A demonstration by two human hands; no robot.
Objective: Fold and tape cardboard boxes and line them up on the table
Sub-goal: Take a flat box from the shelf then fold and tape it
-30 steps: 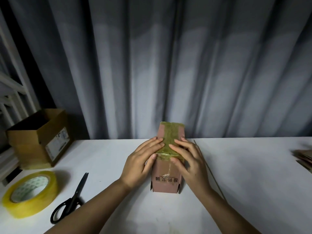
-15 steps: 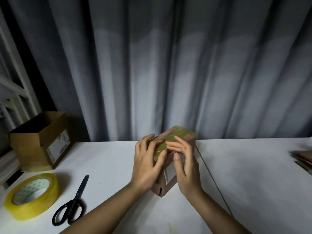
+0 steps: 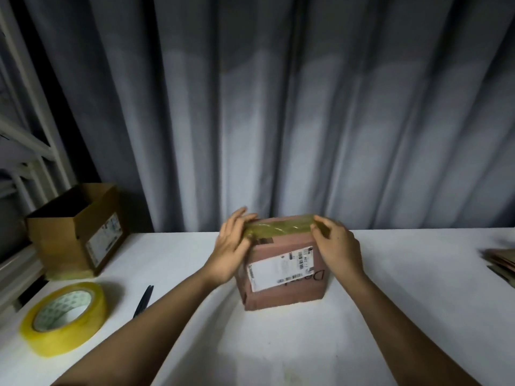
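**Here, both my hands on the taped box**

Seen from my head camera, the brown cardboard box stands on the white tabletop in front of me, near the middle and close to the grey curtain. A white shipping label faces me on its front side, and a strip of yellowish tape runs across its top edge from left to right.

My left hand lies against the box's upper left corner, its fingers fairly straight and pressing on the end of the tape. My right hand is at the upper right corner, fingers curled over the other end of the tape and the box edge, holding it.

To my left, a roll of yellow tape lies flat on the tabletop, with the tips of black scissors just beside it, partly hidden by my left forearm. Farther back on the left stands an open cardboard box with a label on its side. At the far right edge sits a stack of flat cardboard, well apart from the box I hold.
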